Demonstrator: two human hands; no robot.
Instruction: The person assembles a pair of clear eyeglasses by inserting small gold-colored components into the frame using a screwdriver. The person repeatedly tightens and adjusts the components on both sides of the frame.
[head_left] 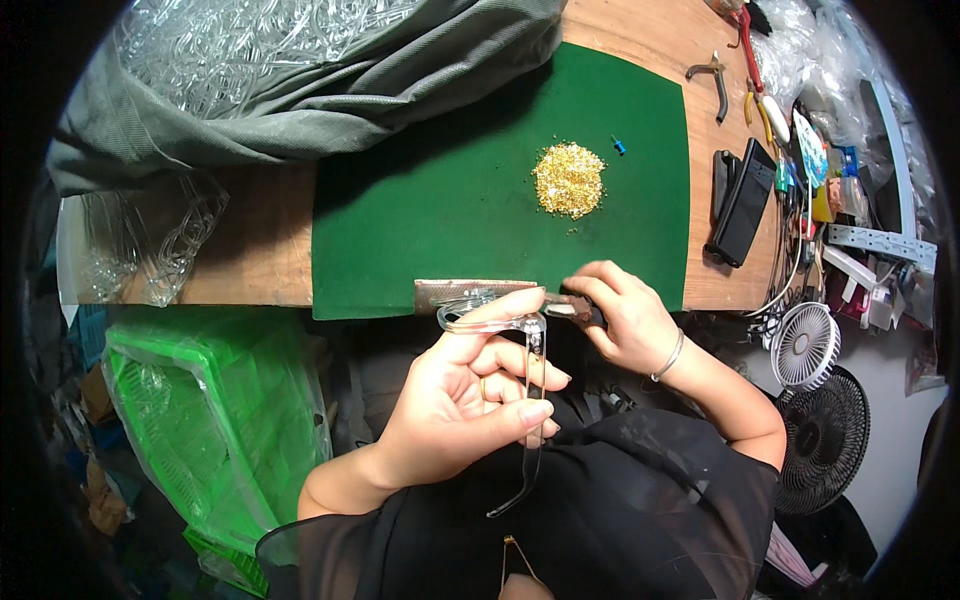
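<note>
A pair of clear plastic eyeglasses (534, 372) is in my left hand (440, 405), in front of the table's near edge. My left thumb and fingers close round a temple arm, whose curved tip points down, and the index finger lies along the upper part. Just to the right, my right hand (635, 320) has its fingers closed on a small dark tool (572, 308) beside the hinge corner; its kind is partly hidden. Behind the glasses, a brownish block (425, 295) sits at the mat's front edge. A pile of tiny gold-coloured metal parts (570, 180) lies farther back.
A green mat (400, 240) covers the wooden table. Clear frames (250, 60) fill a grey cloth (370, 110) at the back left. A blue pin (618, 146), pliers (718, 85) and a phone (742, 205) lie right. A green crate (215, 400) and fans (805, 345) stand below.
</note>
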